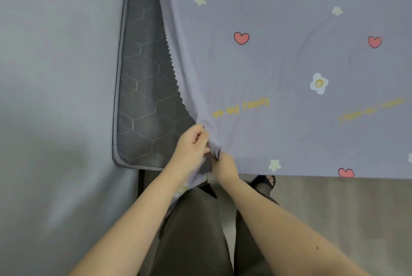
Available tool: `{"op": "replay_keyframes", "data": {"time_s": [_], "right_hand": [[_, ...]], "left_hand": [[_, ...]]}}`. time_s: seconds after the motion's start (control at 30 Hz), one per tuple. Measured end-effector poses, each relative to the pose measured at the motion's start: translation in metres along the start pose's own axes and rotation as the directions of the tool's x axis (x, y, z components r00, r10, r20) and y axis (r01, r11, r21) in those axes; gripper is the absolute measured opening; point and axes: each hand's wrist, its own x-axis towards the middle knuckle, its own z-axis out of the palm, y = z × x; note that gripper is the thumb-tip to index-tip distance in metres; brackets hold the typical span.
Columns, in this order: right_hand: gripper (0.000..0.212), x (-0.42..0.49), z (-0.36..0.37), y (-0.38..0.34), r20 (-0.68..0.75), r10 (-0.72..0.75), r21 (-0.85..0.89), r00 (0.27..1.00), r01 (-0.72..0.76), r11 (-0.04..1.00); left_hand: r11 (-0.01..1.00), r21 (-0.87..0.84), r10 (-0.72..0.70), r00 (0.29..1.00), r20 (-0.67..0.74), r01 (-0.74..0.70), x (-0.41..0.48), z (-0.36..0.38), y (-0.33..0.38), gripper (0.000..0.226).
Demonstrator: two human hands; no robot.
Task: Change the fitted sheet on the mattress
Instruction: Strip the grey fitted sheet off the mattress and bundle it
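A lilac fitted sheet (278,63) printed with hearts, stars and flowers covers most of the mattress. The dark grey quilted mattress (145,97) lies bare along its left side and at the near left corner. My left hand (191,148) grips the bunched corner of the sheet near the mattress's front edge. My right hand (225,165) pinches the same corner just to the right, its fingers tucked under the fabric. The sheet's gathered edge runs diagonally from the top down to my hands.
A plain grey wall (55,97) stands close along the mattress's left side. My legs in dark trousers (196,231) and a sandalled foot (265,183) stand on the light floor (345,220) in front of the bed.
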Motion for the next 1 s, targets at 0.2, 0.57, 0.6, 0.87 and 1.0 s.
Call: {"op": "replay_keyframes", "data": {"time_s": [0.2,0.57,0.6,0.87,1.0], "right_hand": [[0.023,-0.009,-0.092,0.027,-0.089,0.119,-0.076,0.989,-0.126,0.989],[0.011,-0.073,-0.229,0.001,-0.079,-0.131,0.418,0.988,0.153,0.896],[0.015,-0.078,-0.236,0.009,-0.080,-0.151,0.488,0.985,0.171,0.856],[0.057,-0.075,-0.222,0.126,0.104,-0.136,-0.122,0.985,0.149,0.981],[0.023,-0.070,-0.218,0.145,-0.210,0.028,0.004,0.977,-0.028,1.000]], "left_hand": [[0.984,0.175,0.022,1.000,-0.020,-0.018,-0.010,0.024,-0.010,0.020],[0.829,0.557,-0.214,0.948,0.235,0.049,-0.024,0.171,0.009,0.022],[0.826,0.563,-0.155,0.967,0.202,0.015,-0.023,0.177,0.014,0.014],[0.915,0.401,-0.013,0.994,0.112,-0.033,-0.059,0.214,0.077,0.030],[0.919,0.351,0.084,0.960,0.266,-0.178,-0.078,0.241,0.109,0.024]]}}
